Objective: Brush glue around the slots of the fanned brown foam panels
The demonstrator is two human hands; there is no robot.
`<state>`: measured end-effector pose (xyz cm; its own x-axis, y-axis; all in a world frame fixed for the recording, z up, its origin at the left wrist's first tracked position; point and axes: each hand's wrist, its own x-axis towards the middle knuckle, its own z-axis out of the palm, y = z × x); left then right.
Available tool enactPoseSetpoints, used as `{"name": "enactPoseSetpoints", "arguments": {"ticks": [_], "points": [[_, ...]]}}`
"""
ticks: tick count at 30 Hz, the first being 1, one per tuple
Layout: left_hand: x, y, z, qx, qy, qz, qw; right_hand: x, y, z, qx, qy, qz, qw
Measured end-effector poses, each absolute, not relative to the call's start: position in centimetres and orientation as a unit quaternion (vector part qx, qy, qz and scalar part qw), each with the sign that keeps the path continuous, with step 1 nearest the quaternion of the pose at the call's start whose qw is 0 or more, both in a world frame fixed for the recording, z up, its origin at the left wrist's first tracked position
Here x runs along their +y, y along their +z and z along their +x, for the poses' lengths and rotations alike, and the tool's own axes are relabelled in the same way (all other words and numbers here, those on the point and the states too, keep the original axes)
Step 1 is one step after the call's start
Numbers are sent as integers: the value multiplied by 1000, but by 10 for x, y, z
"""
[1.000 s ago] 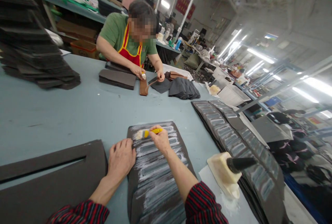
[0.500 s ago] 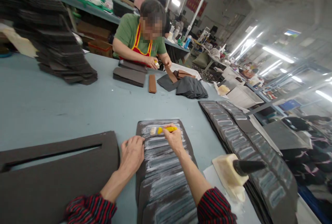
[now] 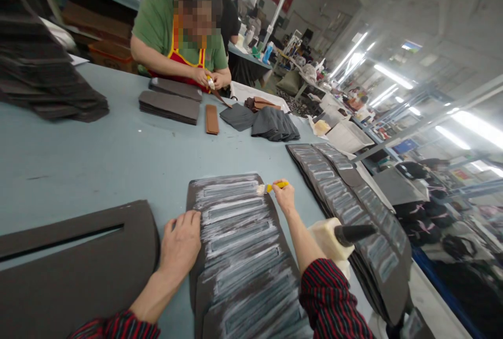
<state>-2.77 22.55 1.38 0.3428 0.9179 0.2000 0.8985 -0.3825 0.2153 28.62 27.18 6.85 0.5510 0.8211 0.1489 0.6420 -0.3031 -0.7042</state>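
In my right hand (image 3: pixel 285 195) is a small brush (image 3: pixel 269 188) with a yellow handle, pinched between the fingers. Its pale bristles touch the far right edge of the top panel. Dark brown panels (image 3: pixel 238 226) lie overlapping in front of me, each with a slot framed by streaky white glue. My left hand (image 3: pixel 183 239) rests with its fingertips on the left edge of these panels, fingers extended and holding nothing. Just right of my right forearm stands a cream plastic bottle (image 3: pixel 330 239) with a black nozzle.
Plain slotted dark panels (image 3: pixel 78 276) lie at the left. Glue-streaked panels (image 3: pixel 346 197) fan out at the right. A tall dark stack (image 3: pixel 43 77) stands far left. Across the table (image 3: pixel 118 155), a co-worker (image 3: pixel 184 40) handles a brown strip, near grey pieces (image 3: pixel 275 124).
My right hand has moved the brush rightward across the top panel to its right edge. My left hand stays at the panels' left edge. The camera view has shifted.
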Motion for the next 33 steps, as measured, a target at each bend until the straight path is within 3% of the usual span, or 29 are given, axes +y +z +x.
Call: {"name": "enactPoseSetpoints", "arguments": {"ticks": [11, 16, 19, 28, 33], "points": [[226, 14, -27, 556, 137, 819, 34, 243, 69, 273, -460, 52, -793, 396], [224, 15, -27, 552, 144, 821, 26, 225, 70, 191, -519, 222, -688, 456], [222, 13, -28, 548, 148, 823, 22, 222, 60, 150, -577, 307, -618, 437], [225, 6, -28, 552, 162, 817, 35, 210, 66, 286, -418, 174, -766, 455], [223, 13, -31, 579, 218, 779, 97, 207, 68, 232, -462, 203, -715, 484]]}}
